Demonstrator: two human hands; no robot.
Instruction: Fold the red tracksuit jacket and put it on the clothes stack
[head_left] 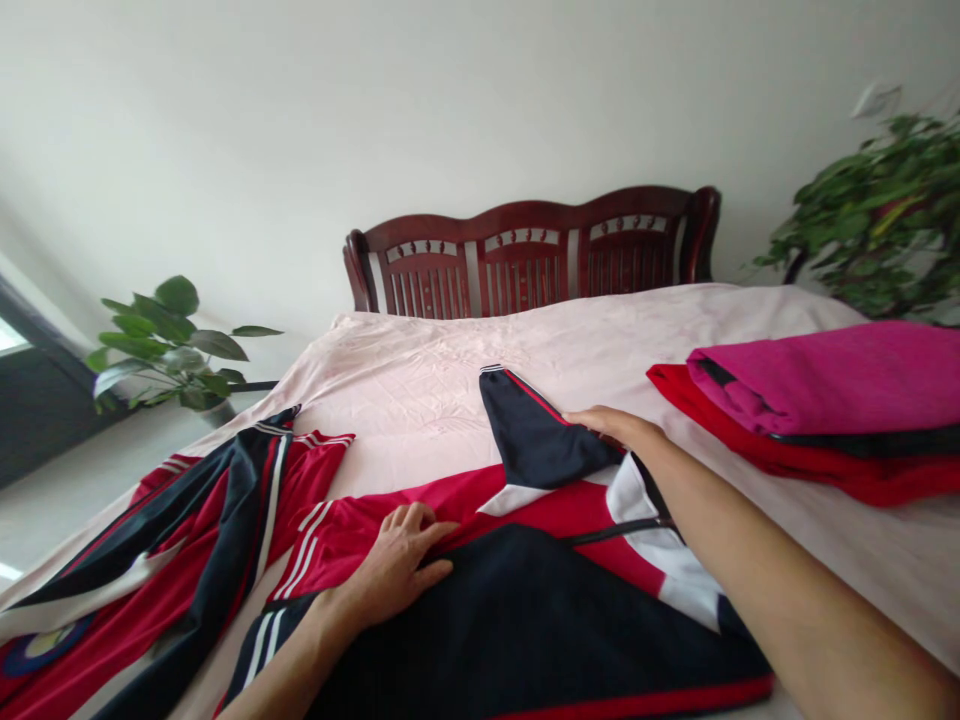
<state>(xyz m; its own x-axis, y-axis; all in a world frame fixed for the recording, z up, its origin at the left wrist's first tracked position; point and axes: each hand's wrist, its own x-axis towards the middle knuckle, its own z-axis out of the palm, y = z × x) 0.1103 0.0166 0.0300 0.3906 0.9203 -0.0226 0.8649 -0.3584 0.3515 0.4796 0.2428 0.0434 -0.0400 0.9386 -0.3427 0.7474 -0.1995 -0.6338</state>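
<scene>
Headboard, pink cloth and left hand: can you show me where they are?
headboard (pixel 523 265): head view, on the wooden slats of its middle panel
pink cloth (pixel 825 375): head view, on top of the folded pile
left hand (pixel 394 570): head view, on the back of the hand

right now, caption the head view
Left hand on a red-and-navy track jacket, right hand on its navy sleeve, on a pale pink bedsheet

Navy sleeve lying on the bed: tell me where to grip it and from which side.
Pinch the narrow end of the navy sleeve from the headboard side, coming down from above. That end lies flat and free on the pale pink sheet, while the right hand rests on the wider end.
</scene>
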